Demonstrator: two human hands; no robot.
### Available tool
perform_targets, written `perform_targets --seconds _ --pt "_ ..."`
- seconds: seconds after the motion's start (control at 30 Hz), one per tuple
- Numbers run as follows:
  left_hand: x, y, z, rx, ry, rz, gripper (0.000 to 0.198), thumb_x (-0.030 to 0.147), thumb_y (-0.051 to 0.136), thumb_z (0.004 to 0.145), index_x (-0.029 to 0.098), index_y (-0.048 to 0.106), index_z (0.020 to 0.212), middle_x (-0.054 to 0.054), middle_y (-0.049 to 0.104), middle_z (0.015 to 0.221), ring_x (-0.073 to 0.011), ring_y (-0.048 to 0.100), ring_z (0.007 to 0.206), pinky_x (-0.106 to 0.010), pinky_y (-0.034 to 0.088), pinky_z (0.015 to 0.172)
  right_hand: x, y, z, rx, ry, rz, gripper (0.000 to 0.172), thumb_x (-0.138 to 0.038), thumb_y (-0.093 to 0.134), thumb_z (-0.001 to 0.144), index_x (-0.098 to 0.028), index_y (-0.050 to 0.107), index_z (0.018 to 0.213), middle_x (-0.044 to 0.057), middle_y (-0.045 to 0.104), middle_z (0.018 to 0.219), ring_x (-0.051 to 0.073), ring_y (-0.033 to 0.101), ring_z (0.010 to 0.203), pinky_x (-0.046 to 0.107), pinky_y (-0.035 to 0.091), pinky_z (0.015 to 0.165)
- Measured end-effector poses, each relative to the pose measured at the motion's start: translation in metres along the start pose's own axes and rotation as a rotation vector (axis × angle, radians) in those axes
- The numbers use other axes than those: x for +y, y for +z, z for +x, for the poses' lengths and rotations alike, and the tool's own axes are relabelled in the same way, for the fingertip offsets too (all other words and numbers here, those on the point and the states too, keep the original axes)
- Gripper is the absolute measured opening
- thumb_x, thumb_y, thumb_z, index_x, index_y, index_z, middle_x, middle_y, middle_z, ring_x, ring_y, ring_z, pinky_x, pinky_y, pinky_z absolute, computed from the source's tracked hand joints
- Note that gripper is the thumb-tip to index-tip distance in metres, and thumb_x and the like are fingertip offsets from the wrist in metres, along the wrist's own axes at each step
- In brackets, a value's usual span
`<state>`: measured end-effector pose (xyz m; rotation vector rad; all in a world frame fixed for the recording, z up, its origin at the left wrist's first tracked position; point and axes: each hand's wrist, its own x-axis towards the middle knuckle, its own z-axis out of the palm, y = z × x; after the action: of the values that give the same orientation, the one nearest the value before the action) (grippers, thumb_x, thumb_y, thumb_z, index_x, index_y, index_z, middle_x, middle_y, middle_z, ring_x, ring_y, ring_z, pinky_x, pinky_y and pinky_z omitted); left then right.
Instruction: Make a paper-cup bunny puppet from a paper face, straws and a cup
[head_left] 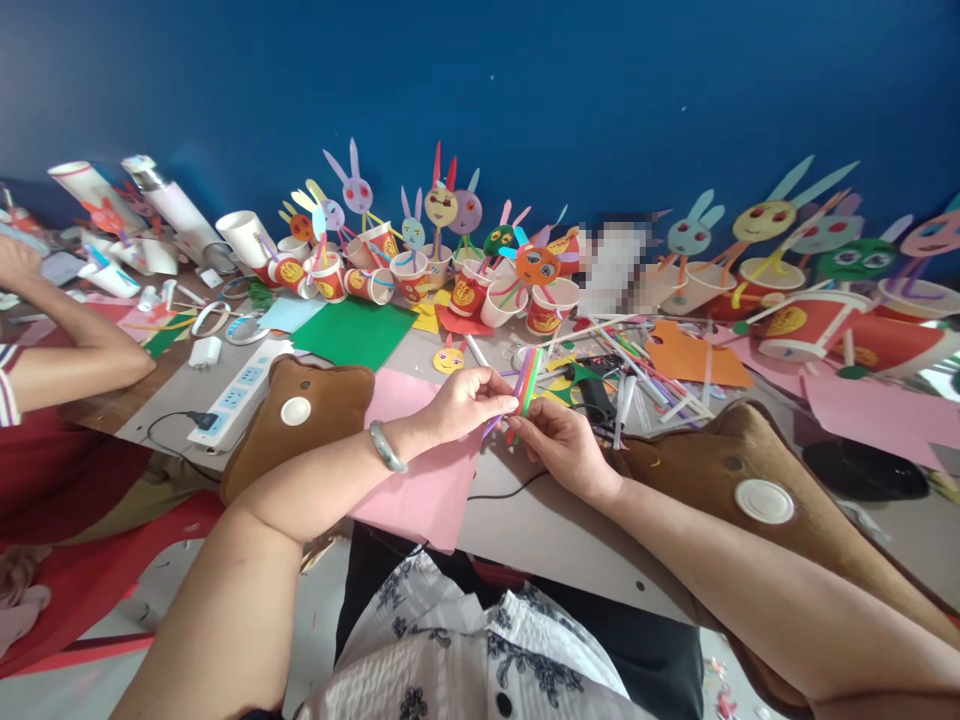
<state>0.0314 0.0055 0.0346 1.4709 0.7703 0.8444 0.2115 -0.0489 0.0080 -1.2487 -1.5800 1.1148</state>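
My left hand [469,405], with a jade-coloured bangle on its wrist, pinches a small bundle of thin coloured strips [529,375], purple, green and orange. The strips stand upright above the fingertips. My right hand [570,450] is closed at the lower end of the same bundle, thumb and fingers together; the exact grip is partly hidden. Below my left forearm lies a sheet of pink paper [420,450]. Just beyond the hands is a yellow paper face [448,358] with pink ears. Scissors with green handles [581,382] lie past the bundle.
Paper cups [491,300] with paper rabbit figures line the blue wall. Green paper [356,333], loose strips and straws [637,385], and orange paper [697,355] lie before them. Brown plush cushions [300,415] flank my arms; a power strip [240,395] is left. Another person's arm [82,340] reaches in.
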Motion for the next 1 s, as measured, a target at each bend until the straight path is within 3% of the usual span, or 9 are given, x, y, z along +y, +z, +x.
perform_targets --seconds 0.17,0.37,0.6,0.77,1.0 --pt "0.0003 0.0008 -0.0017 -0.016 0.009 0.019 0.012 0.023 0.068 0.080 0.012 0.063 0.081 0.000 0.062 0.070 -0.0088 0.057 0.062 -0.022 0.044 0.058 -0.0016 -0.0002 -0.0011 -0.004 -0.003 -0.015 0.041 -0.060 0.065 0.087 -0.021 0.060 0.076 -0.001 0.058 0.058 0.012 0.048 0.047 0.025 0.036 0.044" --pt "0.0035 0.0042 -0.0004 0.031 -0.133 -0.216 0.014 0.026 0.064 0.082 0.015 0.059 0.091 0.003 0.060 0.068 -0.0071 0.055 0.057 -0.021 0.041 0.056 -0.0006 -0.0014 0.0022 0.027 0.042 0.036 0.042 -0.062 0.066 0.086 -0.021 0.059 0.077 -0.001 0.058 0.056 0.011 0.045 0.043 0.025 0.034 0.042" --pt "0.0068 -0.0004 0.0027 -0.143 -0.238 -0.300 0.020 0.024 0.062 0.079 0.013 0.063 0.096 0.000 0.064 0.067 -0.0098 0.059 0.057 -0.023 0.044 0.058 0.0026 -0.0017 0.0033 0.015 0.051 0.096 0.043 -0.062 0.066 0.085 -0.019 0.061 0.084 -0.001 0.059 0.059 0.010 0.046 0.043 0.025 0.034 0.041" --pt "0.0054 -0.0014 0.0006 -0.150 -0.187 -0.226 0.033 0.044 0.071 0.082 0.013 0.064 0.091 0.002 0.060 0.068 -0.0074 0.054 0.056 -0.022 0.043 0.056 0.0021 -0.0020 0.0028 -0.098 0.050 0.088 0.039 -0.057 0.067 0.087 -0.019 0.062 0.082 -0.002 0.058 0.059 0.009 0.046 0.042 0.024 0.035 0.041" --pt "0.0076 -0.0011 -0.0002 -0.069 -0.075 -0.024 0.033 0.044 0.075 0.079 0.015 0.059 0.075 0.004 0.054 0.064 -0.0063 0.048 0.058 -0.021 0.040 0.057 -0.0009 -0.0015 0.0016 -0.131 0.043 0.071 0.039 -0.057 0.067 0.087 -0.018 0.062 0.081 0.001 0.064 0.066 0.009 0.048 0.044 0.024 0.036 0.042"
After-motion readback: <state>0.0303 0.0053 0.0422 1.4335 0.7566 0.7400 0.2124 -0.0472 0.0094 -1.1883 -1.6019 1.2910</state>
